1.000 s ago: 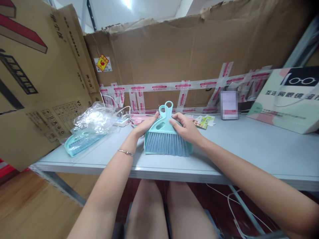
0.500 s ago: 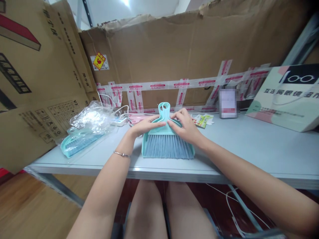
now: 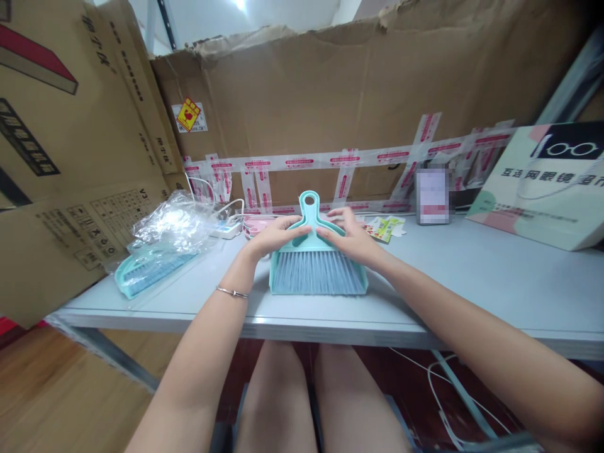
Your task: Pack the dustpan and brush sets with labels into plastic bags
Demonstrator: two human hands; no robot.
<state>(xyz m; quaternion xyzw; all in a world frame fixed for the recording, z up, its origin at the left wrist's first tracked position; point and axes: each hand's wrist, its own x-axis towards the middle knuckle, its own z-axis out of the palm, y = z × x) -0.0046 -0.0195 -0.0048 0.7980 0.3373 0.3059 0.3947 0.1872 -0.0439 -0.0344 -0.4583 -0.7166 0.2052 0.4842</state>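
Brush-and-dustpan set (image 3: pixel 317 274) mid-frame looks light, stiff plastic, bristles soft; my left hand (image 3: pixel 272 236) and right hand (image 3: pixel 352 238) lie flat-fingered on its shoulders, best hold beside the handle (image 3: pixel 309 212).

Teal brush (image 3: pixel 317 280) with grey-blue bristles lies flat, nested inside a matching teal dustpan (image 3: pixel 364 284). The bristle tips point toward the lower edge of the frame. The stacked handles point toward the upper edge, with one round hanging hole visible at the tip. The set rests on the table (image 3: pixel 472 283) at centre frame, near its front edge. The dustpan walls show only along both sides.
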